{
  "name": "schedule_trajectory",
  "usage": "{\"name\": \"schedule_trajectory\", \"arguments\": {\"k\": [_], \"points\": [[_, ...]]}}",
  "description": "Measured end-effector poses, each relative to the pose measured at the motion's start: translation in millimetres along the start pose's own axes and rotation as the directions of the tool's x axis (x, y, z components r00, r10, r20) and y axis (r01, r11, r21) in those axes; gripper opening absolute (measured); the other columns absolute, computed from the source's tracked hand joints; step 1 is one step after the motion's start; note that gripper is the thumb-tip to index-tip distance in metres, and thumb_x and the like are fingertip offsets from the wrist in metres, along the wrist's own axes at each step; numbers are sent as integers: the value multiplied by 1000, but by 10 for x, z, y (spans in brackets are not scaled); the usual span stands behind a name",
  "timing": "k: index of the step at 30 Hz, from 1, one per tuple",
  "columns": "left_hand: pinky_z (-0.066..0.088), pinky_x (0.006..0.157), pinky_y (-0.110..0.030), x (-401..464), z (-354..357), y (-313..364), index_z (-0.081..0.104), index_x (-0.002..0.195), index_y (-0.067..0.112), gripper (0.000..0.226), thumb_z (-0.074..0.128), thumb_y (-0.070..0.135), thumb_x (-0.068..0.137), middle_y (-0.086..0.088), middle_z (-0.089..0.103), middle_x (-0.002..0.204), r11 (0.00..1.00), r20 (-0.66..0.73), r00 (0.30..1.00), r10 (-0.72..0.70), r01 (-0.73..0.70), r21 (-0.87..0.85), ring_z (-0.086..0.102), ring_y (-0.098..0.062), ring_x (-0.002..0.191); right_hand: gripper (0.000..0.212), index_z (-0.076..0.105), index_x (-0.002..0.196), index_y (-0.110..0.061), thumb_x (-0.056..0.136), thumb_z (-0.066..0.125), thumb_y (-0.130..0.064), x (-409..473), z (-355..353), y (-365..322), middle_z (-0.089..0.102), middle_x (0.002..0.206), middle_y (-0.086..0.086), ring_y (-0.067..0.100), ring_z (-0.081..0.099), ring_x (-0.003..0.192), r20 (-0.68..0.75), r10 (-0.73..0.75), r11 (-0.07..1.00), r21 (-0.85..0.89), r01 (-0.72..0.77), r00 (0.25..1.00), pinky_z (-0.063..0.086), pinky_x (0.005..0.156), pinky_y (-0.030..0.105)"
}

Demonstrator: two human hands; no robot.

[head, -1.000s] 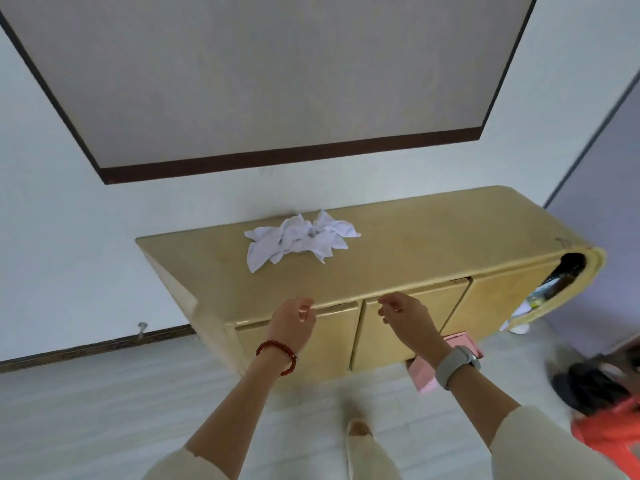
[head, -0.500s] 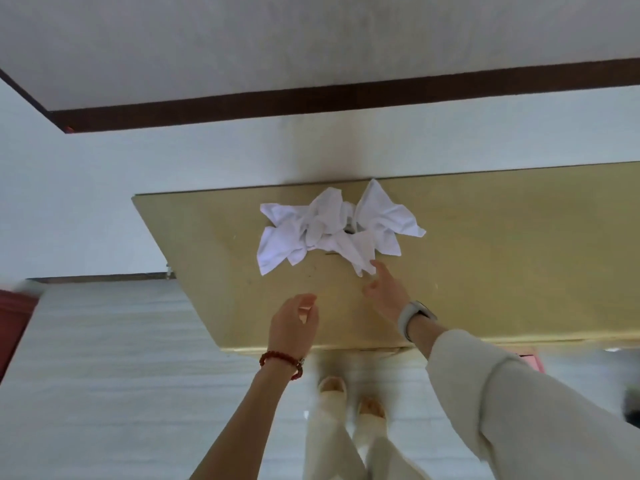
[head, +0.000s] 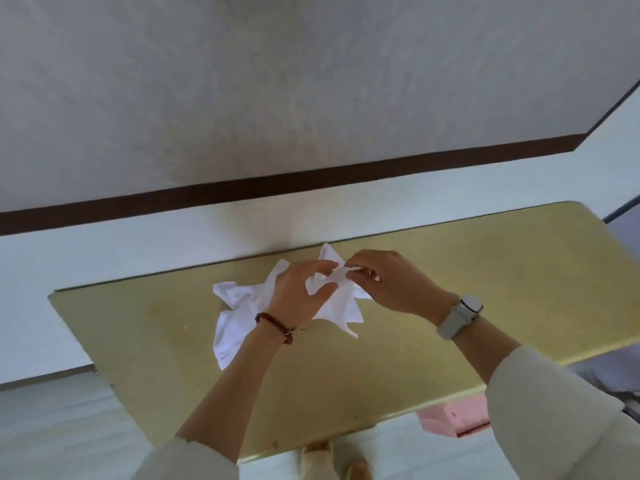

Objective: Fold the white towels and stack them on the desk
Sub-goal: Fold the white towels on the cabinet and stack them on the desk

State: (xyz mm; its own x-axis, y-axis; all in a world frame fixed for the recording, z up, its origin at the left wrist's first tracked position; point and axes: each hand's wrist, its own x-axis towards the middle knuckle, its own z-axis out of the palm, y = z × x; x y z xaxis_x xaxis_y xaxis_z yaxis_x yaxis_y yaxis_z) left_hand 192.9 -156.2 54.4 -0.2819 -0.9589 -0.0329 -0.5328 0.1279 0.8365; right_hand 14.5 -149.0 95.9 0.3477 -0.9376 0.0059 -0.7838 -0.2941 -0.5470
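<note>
1. White towels [head: 242,317] lie crumpled in one heap on the desk [head: 467,271], near the back edge by the wall.
2. Right hand [head: 391,285] pinches a towel edge; left hand [head: 298,292] has fingers curled into the same bunch.
3. Risk: layers are tangled, so lifting one probably drags the others along.
4. Risk: dragged cloth could slide off the desk's left end onto the floor.
5. Risk: a wrong corner gives a skewed fold.
</note>
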Motion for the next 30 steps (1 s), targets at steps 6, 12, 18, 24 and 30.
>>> {"name": "schedule_trajectory", "arguments": {"k": [6,12,18,24,30], "points": [[46,77,-12,608,69,815,60,75,32,22,68,13,81,17,63,77,969,126,969,215,-195,-151,58,4,71,12,63,88,-13,92,52,-11,-227,-981,203,58,69,-13,7,57,64,-256,110,988,133,-77,960,45,65,15],[38,62,-5,1166,752,1519,53,76,24,19,59,10,87,16,55,73,932,266,894,361,-346,-104,54,5,61,17,58,78,-20,93,51,-15,-834,-1774,752,57,65,-11,3,55,62,-497,336,940,228,-254,800,43,63,15],[35,59,-31,1710,1639,2329,42,90,16,15,47,28,94,2,47,61,857,289,835,468,-509,85,47,-23,63,18,62,80,-16,92,49,-16,-1334,-2297,1663,60,66,-8,24,61,72,-642,553,822,315,-475,531,49,72,35],[43,74,-32,2408,2456,3041,53,104,8,18,45,22,95,-6,59,98,675,381,734,562,-673,301,55,-26,90,24,59,70,-20,91,47,-17,-1590,-2907,2689,64,67,-5,25,63,77,-617,701,702,507,-501,357,52,79,44],[44,77,-34,2880,2918,3354,58,104,9,18,43,14,95,-9,61,106,714,229,830,509,-556,426,55,-28,95,21,62,77,-20,92,47,-18,-1741,-3298,3336,65,73,-3,26,63,84,-642,698,708,551,-441,318,51,82,47]]}}
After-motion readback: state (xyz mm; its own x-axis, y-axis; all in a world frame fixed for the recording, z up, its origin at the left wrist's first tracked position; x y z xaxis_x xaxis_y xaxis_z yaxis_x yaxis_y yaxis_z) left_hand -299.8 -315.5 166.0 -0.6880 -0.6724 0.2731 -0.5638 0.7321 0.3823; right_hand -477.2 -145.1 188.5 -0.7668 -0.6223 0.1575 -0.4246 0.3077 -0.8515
